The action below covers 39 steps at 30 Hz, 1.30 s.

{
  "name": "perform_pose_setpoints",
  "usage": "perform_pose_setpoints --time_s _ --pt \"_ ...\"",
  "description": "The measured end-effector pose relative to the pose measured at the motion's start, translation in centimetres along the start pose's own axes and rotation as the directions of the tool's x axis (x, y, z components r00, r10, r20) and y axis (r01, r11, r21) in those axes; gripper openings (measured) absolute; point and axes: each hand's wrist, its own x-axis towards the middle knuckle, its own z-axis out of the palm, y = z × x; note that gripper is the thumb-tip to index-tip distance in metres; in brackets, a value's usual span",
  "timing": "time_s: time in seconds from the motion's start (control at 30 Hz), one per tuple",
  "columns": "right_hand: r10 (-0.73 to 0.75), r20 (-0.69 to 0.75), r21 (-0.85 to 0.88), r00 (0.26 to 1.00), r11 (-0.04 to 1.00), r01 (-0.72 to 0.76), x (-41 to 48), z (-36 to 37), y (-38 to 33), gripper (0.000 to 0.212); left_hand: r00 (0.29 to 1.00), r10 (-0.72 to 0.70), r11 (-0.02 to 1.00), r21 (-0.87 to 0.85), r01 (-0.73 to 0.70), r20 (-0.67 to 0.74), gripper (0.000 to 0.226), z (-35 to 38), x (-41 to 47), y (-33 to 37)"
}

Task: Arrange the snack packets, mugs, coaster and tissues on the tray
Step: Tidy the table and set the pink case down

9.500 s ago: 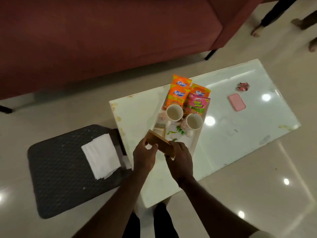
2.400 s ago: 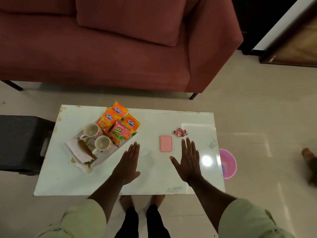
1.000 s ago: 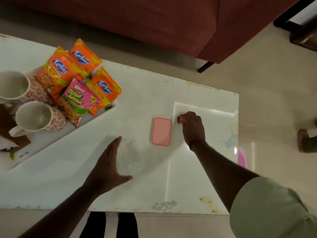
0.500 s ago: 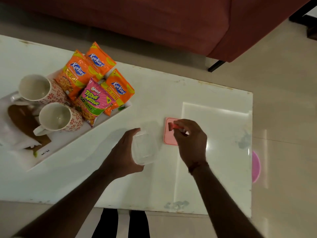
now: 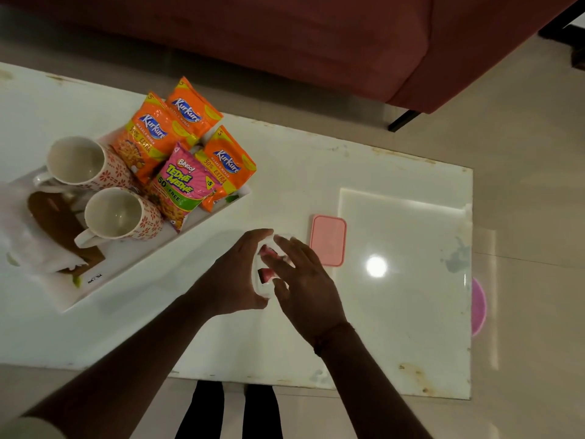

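A red sofa (image 5: 285, 36) stood behind a white table (image 5: 395, 312) on a pale tiled floor (image 5: 522, 185). On the table's left part lay a white tray (image 5: 133, 264) bearing 4 snack packets, 3 orange (image 5: 152, 134) and 1 pink (image 5: 180, 185), 2 patterned mugs (image 5: 110, 213) just beside them, and a brown coaster (image 5: 60, 223) lying on white tissues (image 5: 19, 242). Both forearms reached over the table's near edge and met right of the tray. The left hand (image 5: 234, 280) was curled around a small clear container (image 5: 264, 280), grasping it. The right hand (image 5: 304, 280) hovered over the container's mouth with fingers spread, released; a small red wrapper (image 5: 267, 274) showed inside the container. A pink lid (image 5: 328, 240) lay flat just beyond the right hand.
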Motion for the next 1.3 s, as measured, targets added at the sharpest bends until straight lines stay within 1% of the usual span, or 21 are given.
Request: perform_pose_setpoints --time_s 0.13,0.27,0.3,0.37,0.43,0.5,0.57,0.67,0.73,0.77,0.8,0.87,0.93,1.0,1.03,1.07,1.13,1.2,1.23,1.3 --pt "0.006 -0.122 0.031 0.992 1.0 -0.002 0.0 0.2 0.5 0.048 1.0 0.027 1.0 -0.002 -0.027 -0.004 0.119 0.2 0.0 -0.2" --pt "0.026 -0.225 0.037 0.974 0.999 -0.018 0.1 0.6 1.5 0.046 1.0 0.014 1.0 0.008 -0.014 -0.003 0.12 0.2 0.1 -0.3" --pt "0.062 -0.25 0.061 0.966 0.997 -0.048 0.1 0.8 1.7 0.047 1.0 0.01 1.0 0.001 -0.01 0.004 0.12 0.1 0.2 -0.3" --pt "0.209 -0.277 0.145 0.938 0.974 -0.175 0.4 1.3 2.3 0.047 1.0 0.004 1.0 -0.025 -0.004 0.02 0.121 0.0 0.2 -0.4" --pt "0.401 -0.251 0.246 0.881 0.907 -0.343 0.9 1.8 3.2 0.05 0.999 -0.003 0.999 -0.046 0.005 0.032 0.122 -0.2 0.2 -0.7" --pt "0.543 -0.197 0.29 0.816 0.827 -0.481 1.7 2.2 4.5 0.057 0.999 -0.006 0.999 -0.053 0.008 0.041 0.123 -0.3 0.2 -0.9" --pt "0.635 -0.162 0.26 0.755 0.766 -0.588 2.6 2.6 5.7 0.069 0.999 -0.001 0.999 -0.052 0.004 0.046 0.123 -0.3 0.2 -1.1" --pt "0.768 -0.096 0.256 0.633 0.634 -0.73 4.2 3.2 6.5 0.094 0.999 0.0 0.998 -0.056 0.003 0.051 0.124 -0.1 0.2 -1.5" --pt "0.82 -0.045 0.283 0.57 0.558 -0.78 5.2 3.5 6.6 0.105 0.998 0.0 0.999 -0.053 0.003 0.055 0.124 -0.1 0.2 -1.6" --pt "0.834 -0.027 0.294 0.55 0.533 -0.793 5.5 3.6 6.7 0.106 0.998 0.0 0.999 -0.051 0.003 0.058 0.124 0.0 0.2 -1.6" --pt "0.842 -0.025 0.303 0.539 0.52 -0.799 5.8 3.7 6.9 0.103 0.998 -0.002 0.999 -0.052 0.005 0.061 0.124 0.0 0.1 -1.7" --pt "0.847 -0.036 0.305 0.531 0.515 -0.801 6.0 3.6 7.0 0.09 0.998 -0.008 0.998 -0.058 0.012 0.064 0.124 0.0 0.1 -1.6" --pt "0.829 -0.058 0.269 0.556 0.549 -0.791 6.0 3.5 7.0 0.079 0.998 -0.012 0.998 -0.063 0.017 0.067 0.124 0.0 0.2 -1.6" --pt "0.794 -0.084 0.225 0.602 0.604 -0.764 5.9 3.1 7.1 0.07 0.997 -0.019 0.998 -0.065 0.024 0.075 0.124 0.0 0.4 -1.5" --pt "0.785 -0.097 0.236 0.612 0.615 -0.752 5.7 2.8 7.1 0.062 0.997 -0.022 0.998 -0.065 0.027 0.077 0.124 -0.1 0.5 -1.4" --pt "0.783 -0.119 0.282 0.61 0.616 -0.736 5.6 2.5 7.2 0.048 0.997 -0.023 0.998 -0.063 0.028 0.075 0.125 -0.1 0.6 -1.4" --pt "0.788 -0.161 0.39 0.594 0.604 -0.695 5.1 1.9 7.5 0.011 0.998 -0.018 0.999 -0.039 0.02 0.068 0.127 -0.3 0.7 -1.4" --pt "0.782 -0.184 0.423 0.595 0.61 -0.671 4.5 1.6 7.9 0.021 0.997 -0.016 1.0 0.005 0.015 0.075 0.134 -0.4 0.9 -1.5" --pt "0.792 -0.16 0.475 0.59 0.586 -0.657 4.2 1.4 7.9 0.021 0.996 -0.02 0.999 0.031 0.017 0.087 0.138 -0.5 0.9 -1.5" --pt "0.805 -0.085 0.627 0.587 0.501 -0.597 3.5 1.1 7.3 0.015 0.994 -0.036 0.997 0.069 0.029 0.099 0.147 -0.9 0.7 -1.6"
